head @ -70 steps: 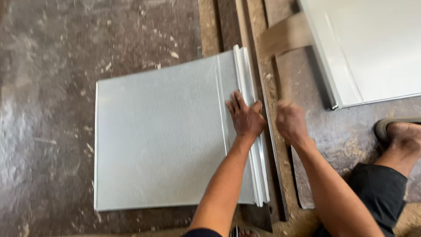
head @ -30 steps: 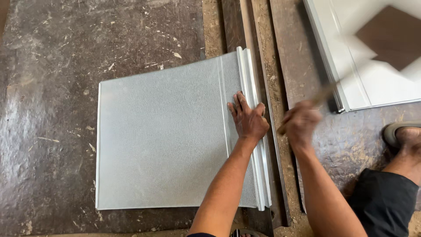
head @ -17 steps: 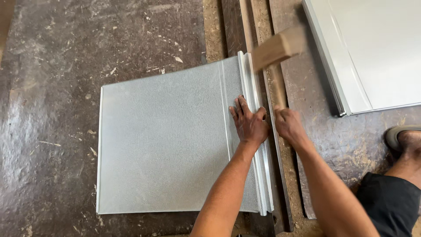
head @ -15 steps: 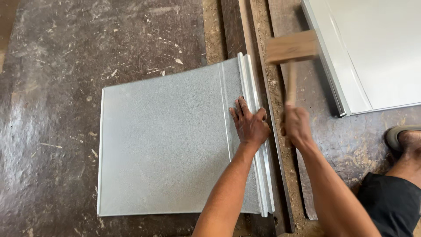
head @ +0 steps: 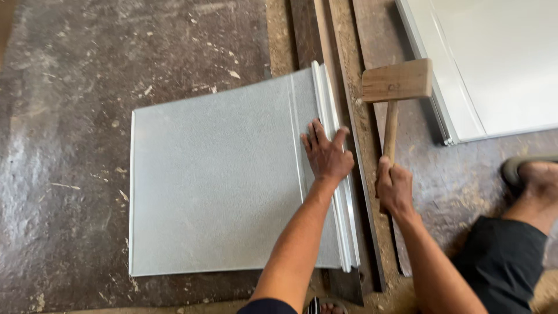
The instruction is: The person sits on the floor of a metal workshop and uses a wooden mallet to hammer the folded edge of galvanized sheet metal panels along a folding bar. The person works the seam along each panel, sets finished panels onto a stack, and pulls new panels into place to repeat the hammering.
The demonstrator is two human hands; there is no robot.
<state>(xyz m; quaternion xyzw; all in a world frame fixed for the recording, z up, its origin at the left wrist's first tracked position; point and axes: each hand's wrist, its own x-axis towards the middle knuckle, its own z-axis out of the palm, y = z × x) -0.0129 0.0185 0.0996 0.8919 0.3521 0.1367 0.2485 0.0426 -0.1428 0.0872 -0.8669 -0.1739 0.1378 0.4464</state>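
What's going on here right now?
A person is crouched on the floor over a grey metal sheet. The left hand presses flat on the sheet beside its folded edge, which lies by a dark metal bar. The right hand grips the handle of a wooden mallet, its head raised above that edge. Another pale sheet lies at upper right.

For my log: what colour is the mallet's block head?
Pale tan bare wood block head, head view.

Left hand lies flat, right hand seemingly fisted.
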